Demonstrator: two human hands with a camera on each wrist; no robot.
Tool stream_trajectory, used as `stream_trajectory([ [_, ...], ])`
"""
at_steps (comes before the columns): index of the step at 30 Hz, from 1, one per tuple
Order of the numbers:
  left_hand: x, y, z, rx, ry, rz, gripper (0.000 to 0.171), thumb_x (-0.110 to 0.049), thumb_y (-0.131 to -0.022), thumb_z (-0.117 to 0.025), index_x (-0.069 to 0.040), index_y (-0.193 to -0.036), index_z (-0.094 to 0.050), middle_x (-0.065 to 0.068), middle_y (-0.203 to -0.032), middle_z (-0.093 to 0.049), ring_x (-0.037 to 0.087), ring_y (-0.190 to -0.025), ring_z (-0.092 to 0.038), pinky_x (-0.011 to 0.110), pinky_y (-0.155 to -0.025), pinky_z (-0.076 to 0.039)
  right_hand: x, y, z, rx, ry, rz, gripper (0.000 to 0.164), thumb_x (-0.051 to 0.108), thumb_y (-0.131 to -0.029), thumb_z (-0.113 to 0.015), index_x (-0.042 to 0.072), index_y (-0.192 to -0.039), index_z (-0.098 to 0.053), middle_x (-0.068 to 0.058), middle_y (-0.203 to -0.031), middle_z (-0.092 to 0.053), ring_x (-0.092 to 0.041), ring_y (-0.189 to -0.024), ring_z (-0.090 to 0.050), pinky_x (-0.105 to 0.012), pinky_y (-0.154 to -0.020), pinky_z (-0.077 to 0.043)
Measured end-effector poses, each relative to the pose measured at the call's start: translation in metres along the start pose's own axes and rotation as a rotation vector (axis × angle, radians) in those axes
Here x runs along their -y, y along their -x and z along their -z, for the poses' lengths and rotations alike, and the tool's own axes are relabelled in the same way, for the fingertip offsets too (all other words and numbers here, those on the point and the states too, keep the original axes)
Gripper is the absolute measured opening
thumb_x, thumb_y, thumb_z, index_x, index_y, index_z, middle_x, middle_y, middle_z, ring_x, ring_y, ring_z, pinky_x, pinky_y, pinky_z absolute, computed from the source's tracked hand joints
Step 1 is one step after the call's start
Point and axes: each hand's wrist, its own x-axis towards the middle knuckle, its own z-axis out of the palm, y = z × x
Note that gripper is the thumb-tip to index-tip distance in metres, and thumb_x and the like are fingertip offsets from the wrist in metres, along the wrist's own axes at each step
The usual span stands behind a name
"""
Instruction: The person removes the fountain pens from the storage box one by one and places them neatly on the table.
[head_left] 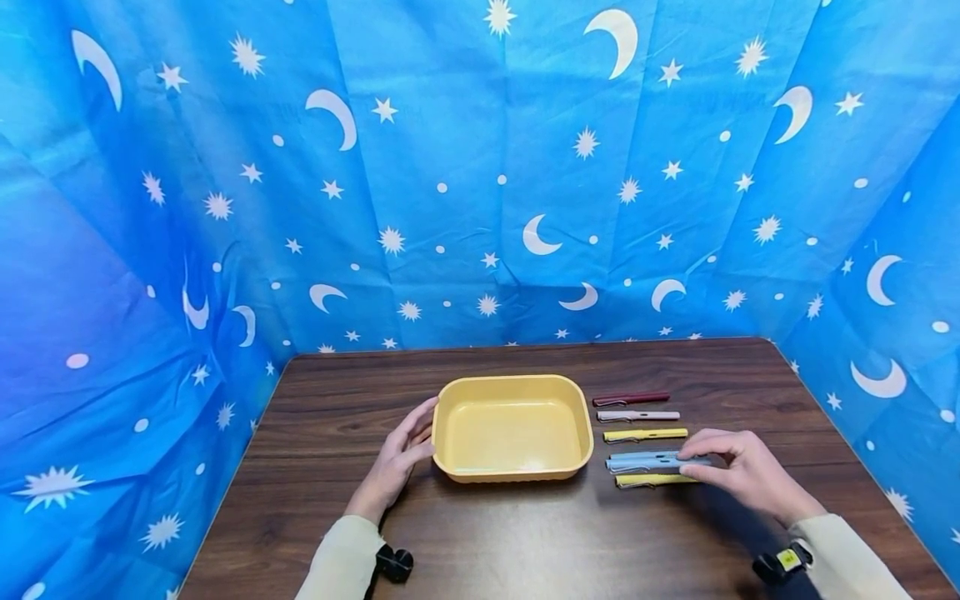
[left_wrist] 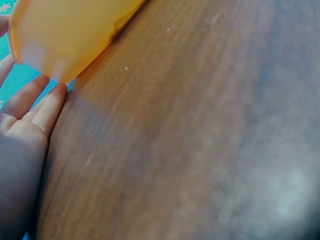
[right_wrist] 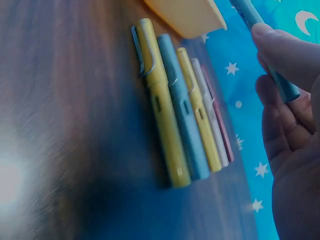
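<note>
A light blue pen (right_wrist: 284, 86) is pinched between the thumb and fingers of my right hand (head_left: 744, 471), above the table in the right wrist view. Below it lie a second blue pen (right_wrist: 186, 112) and a yellow pen (right_wrist: 167, 130), the latter nearest me. Farther back are another yellow pen (head_left: 645, 435), a pale pinkish pen (head_left: 654, 415) and a dark red pen (head_left: 637, 399), all roughly parallel. My left hand (head_left: 392, 465) touches the left wall of a yellow tray (head_left: 513, 477) with extended fingers (left_wrist: 52, 107). Nothing lies in the tray.
The dark wood-grain table (head_left: 525, 550) carries the tray at its middle, with the pens to the right of it. A blue cloth (head_left: 465, 208) with white moons and stars hangs behind the table and along both sides.
</note>
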Motion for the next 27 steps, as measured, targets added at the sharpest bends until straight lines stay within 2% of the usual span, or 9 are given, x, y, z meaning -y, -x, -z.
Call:
stream_trajectory([
  [7,-0.002,0.001,0.0,-0.01,-0.01,0.025,0.069,-0.008,-0.1,-0.062,-0.011,-0.164,-0.036,0.022,-0.164,-0.039,0.043,-0.15,-0.037,0.02,-0.112,-0.043,-0.01,0.02,-0.006,-0.012,0.007,-0.008,0.017,0.007,-0.09,-0.081,0.02,-0.1,-0.083,0.004,-0.099,-0.077,-0.009,-0.09,-0.069,-0.021,-0.077,-0.057],
  [16,-0.003,0.002,0.0,0.0,-0.008,0.011,0.07,-0.005,-0.1,-0.061,-0.009,-0.164,-0.034,0.024,-0.165,-0.037,0.046,-0.151,-0.035,0.019,-0.112,-0.042,-0.019,0.039,-0.013,-0.019,0.101,-0.022,0.018,0.01,-0.087,-0.085,0.026,-0.096,-0.083,0.011,-0.096,-0.075,-0.005,-0.088,-0.068,-0.016,-0.077,-0.054],
  [23,-0.003,0.002,0.0,0.004,-0.024,0.002,0.069,-0.004,-0.101,-0.06,-0.008,-0.164,-0.034,0.026,-0.164,-0.037,0.048,-0.15,-0.035,0.018,-0.111,-0.042,-0.027,0.049,-0.018,-0.04,0.138,0.009,0.021,0.009,-0.083,-0.087,0.027,-0.094,-0.082,0.014,-0.094,-0.074,-0.003,-0.087,-0.067,-0.011,-0.078,-0.052],
  [27,-0.003,0.001,0.0,0.002,-0.03,0.004,0.069,-0.005,-0.101,-0.059,-0.008,-0.164,-0.033,0.027,-0.164,-0.037,0.047,-0.15,-0.036,0.018,-0.111,-0.042,-0.031,0.052,-0.022,-0.07,0.153,0.06,0.027,0.004,-0.079,-0.089,0.027,-0.091,-0.082,0.014,-0.093,-0.074,-0.001,-0.087,-0.067,-0.008,-0.078,-0.05],
])
